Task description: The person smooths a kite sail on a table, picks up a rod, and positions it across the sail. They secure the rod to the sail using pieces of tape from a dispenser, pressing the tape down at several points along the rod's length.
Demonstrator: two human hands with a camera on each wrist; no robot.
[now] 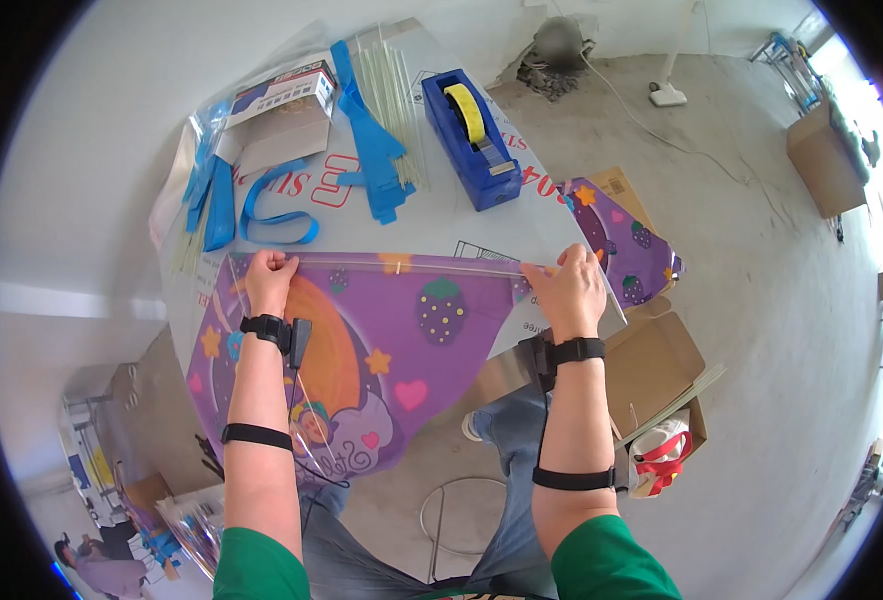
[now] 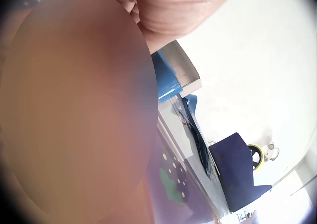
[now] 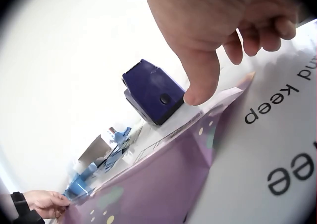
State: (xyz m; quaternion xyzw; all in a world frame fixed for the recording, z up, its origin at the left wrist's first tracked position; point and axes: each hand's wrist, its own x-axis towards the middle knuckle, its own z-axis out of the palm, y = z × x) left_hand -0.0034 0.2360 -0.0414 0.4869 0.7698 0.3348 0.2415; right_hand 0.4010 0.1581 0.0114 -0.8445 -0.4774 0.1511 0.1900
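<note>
A purple printed sheet (image 1: 471,345) with strawberries, stars and hearts lies over the table's near side and hangs past its edge. Along its far edge runs a thin pale rod (image 1: 431,268). My left hand (image 1: 269,283) pinches the sheet's far edge near its left end; in the right wrist view that hand (image 3: 47,203) shows small at lower left. At the right end, my right hand (image 1: 571,290) has its thumb (image 3: 202,83) extended down at the sheet's edge, its other fingers loosely bent. A large blurred oval hides most of the left wrist view.
Farther back on the table (image 1: 431,225) stand a blue tape dispenser (image 1: 471,140), blue strips (image 1: 366,150), a bundle of thin rods (image 1: 391,100) and an open box (image 1: 281,115). Another purple sheet (image 1: 626,245) lies at the right edge, above a cardboard box (image 1: 656,365).
</note>
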